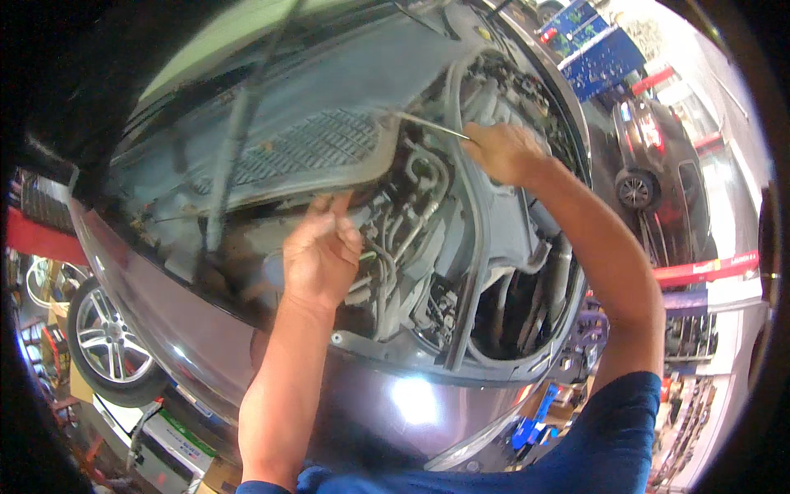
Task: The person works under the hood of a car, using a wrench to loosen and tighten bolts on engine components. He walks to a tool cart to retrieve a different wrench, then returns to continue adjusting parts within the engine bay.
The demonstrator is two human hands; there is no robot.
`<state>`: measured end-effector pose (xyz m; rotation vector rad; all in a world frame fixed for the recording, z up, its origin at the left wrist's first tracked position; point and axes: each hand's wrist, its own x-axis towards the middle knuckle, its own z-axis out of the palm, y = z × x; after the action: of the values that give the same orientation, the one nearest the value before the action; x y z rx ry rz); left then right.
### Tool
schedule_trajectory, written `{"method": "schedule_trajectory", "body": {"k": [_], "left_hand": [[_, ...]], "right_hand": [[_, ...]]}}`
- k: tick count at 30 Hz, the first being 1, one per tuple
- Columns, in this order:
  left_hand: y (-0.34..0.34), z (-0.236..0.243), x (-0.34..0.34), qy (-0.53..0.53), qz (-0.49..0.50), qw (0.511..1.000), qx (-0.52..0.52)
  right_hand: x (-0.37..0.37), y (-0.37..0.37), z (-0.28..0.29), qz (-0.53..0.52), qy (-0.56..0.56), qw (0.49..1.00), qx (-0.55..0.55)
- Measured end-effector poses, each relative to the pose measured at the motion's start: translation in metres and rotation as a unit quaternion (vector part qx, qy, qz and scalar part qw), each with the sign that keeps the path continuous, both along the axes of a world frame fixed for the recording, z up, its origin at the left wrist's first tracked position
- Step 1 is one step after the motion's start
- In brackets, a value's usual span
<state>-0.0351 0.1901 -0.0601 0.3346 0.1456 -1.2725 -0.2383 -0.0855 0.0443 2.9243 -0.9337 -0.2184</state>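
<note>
My right hand [506, 156] is closed on a thin metal tool [444, 129]. The tool reaches left to the corner of a grey plastic cowl panel [304, 144] with a slatted grille below the windshield; its tip is blurred. My left hand [321, 251] has curled fingers raised at the panel's lower edge; I cannot make out what, if anything, they hold. Beside both hands lies an open engine bay [411, 247] with hoses and pipes, crossed by a long rubber seal [479, 272].
A wiper arm [234, 156] crosses at the left. A loose alloy wheel [111, 337] stands at lower left. Another car [654, 198], red lift arms [712, 267], blue cabinets [605, 62] and shelves of parts [675, 424] are at the right.
</note>
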Motion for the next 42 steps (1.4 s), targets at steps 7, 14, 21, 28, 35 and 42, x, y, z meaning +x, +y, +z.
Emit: {"method": "schedule_trajectory", "body": {"k": [7,14,21,28,35,42], "left_hand": [[-0.001,-0.008,0.012,0.039,-0.041,0.993,-0.104],[-0.008,0.002,0.025,-0.004,-0.046,0.994,-0.103],[-0.008,0.016,0.029,0.035,-0.065,0.994,-0.075],[-0.010,0.024,0.026,0.004,-0.090,0.994,-0.061],[-0.012,0.026,0.022,0.016,-0.075,0.995,-0.057],[-0.014,0.026,0.022,0.030,-0.061,0.996,-0.056]], "right_hand": [[-0.010,0.123,-0.094,-0.237,-0.377,0.853,0.272],[-0.002,0.133,-0.100,-0.219,-0.247,0.937,0.116],[-0.013,0.126,-0.083,-0.173,-0.212,0.954,0.127],[0.002,0.112,-0.097,-0.156,-0.260,0.945,0.119],[0.002,0.103,-0.095,-0.092,-0.255,0.960,0.070],[-0.003,0.085,-0.082,-0.026,-0.246,0.968,0.035]]}}
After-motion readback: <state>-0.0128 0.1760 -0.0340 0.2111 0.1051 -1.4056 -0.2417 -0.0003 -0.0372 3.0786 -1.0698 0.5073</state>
